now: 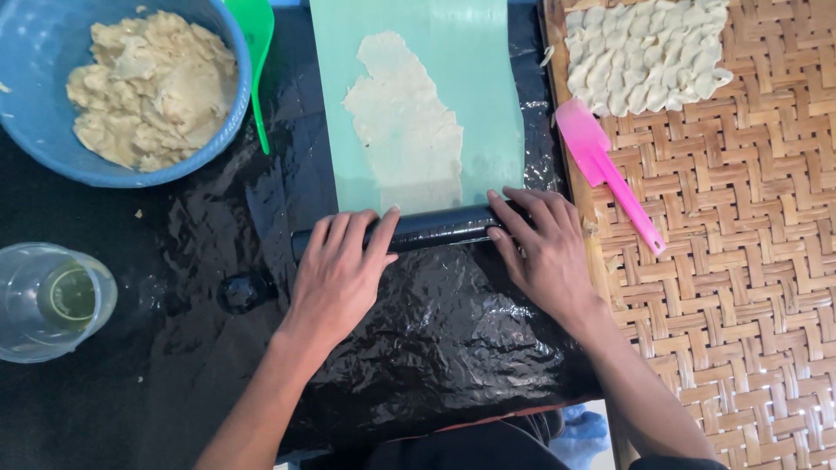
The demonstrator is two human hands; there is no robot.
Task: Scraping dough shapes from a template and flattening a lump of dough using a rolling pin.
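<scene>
**Rolling a sheet of dough thin under a dark pin**

At the far left stands a clear plastic cup (52, 300), and above it a round blue plastic bowl (52, 130) heaped with pale, lumpy dough (152, 87); a green plastic scoop (257, 61) leans just beside the bowl's rim. The crinkled black plastic sheet (435, 348) covers the work surface.

The left hand (335, 278) lies flat, fingers spread, palm pressing on the black cylindrical rolling pin (435, 228); it grips nothing, only bears down. The pin lies across the near edge of the pale green mat (488, 87), on which a thin, ragged sheet of flattened dough (405, 130) stretches away from the person. The right hand (544, 252) rests open on the pin's other end in the same way.

Judged from this, the rolling step is in hand; the next push calls for even pressure from both palms.

To the right, a woven bamboo tray (740, 261) bears a pink plastic scraper (601, 165) and a cluster of small folded dough pieces (644, 52).
</scene>
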